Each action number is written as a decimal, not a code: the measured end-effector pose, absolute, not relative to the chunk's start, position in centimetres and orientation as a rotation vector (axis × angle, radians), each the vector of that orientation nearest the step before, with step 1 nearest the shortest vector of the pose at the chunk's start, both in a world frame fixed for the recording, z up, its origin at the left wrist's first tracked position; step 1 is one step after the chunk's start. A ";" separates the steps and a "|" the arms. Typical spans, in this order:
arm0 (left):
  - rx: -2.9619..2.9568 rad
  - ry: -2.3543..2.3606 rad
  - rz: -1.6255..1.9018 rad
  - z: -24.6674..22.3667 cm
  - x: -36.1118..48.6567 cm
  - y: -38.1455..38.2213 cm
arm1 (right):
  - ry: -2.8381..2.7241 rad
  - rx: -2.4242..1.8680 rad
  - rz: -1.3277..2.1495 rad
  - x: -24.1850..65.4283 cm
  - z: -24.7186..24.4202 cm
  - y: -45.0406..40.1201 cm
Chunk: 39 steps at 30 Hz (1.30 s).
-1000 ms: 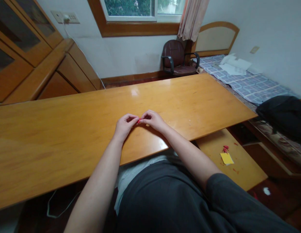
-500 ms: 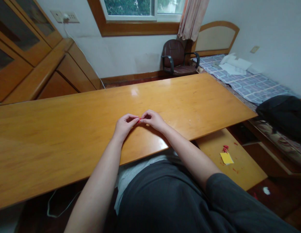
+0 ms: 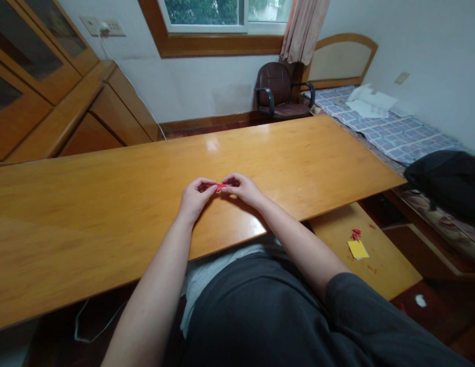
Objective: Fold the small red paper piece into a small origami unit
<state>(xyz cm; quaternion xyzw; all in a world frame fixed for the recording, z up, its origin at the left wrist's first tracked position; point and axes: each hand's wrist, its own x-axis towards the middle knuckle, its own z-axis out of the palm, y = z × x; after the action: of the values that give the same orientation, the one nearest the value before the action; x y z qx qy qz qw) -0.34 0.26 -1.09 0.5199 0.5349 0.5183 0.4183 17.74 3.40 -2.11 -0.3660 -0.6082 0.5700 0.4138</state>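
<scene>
A small red piece (image 3: 221, 187), perhaps folded paper, is pinched between my two hands just above the wooden table (image 3: 107, 204). My left hand (image 3: 197, 196) grips its left end between thumb and fingers. On the other end, my right hand (image 3: 241, 187) holds it the same way. Part of the piece is covered by my fingertips, so its full shape cannot be made out.
A lower board (image 3: 329, 229) at right bears a yellow paper square (image 3: 358, 249) and several red scraps (image 3: 355, 234). Beyond are a brown armchair (image 3: 274, 84), a bed (image 3: 405, 127) and a black bag (image 3: 447, 178). A wooden cabinet (image 3: 80, 117) stands at left.
My fingertips have drawn slightly apart, and more of the red piece shows between them, stretched out sideways. Both arms stay where they were.
</scene>
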 end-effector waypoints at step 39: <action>1.301 1.251 1.256 -0.4 0.1 -0.2 | -1.422 -0.890 1.483 17.6 -2.5 3.6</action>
<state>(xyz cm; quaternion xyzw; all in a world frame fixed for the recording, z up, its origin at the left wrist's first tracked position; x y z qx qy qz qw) 0.05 -0.16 -0.38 0.5270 0.5069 0.5090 0.4542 17.63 3.56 -2.45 -0.3577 -0.5715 0.5960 0.4362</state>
